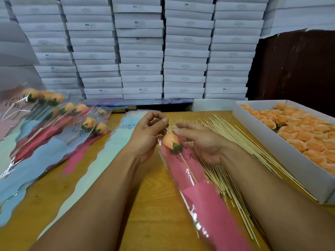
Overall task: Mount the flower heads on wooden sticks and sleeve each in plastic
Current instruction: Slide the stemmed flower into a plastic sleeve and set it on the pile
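An orange flower head (170,140) with green sepals sits on a wooden stick (188,170) inside a clear plastic sleeve with a pink panel (204,201), held above the table's middle. My left hand (147,137) pinches the sleeve's top edge on the left. The top edge on the right is pinched by my right hand (199,142). Both hands hold the sleeve mouth just above the flower.
Loose wooden sticks (233,142) lie in a pile right of my hands. A white box of orange flower heads (297,129) stands at right. Finished sleeved flowers (59,120) lie at left, empty sleeves (101,160) beside them. Stacked white boxes (141,51) form a wall behind.
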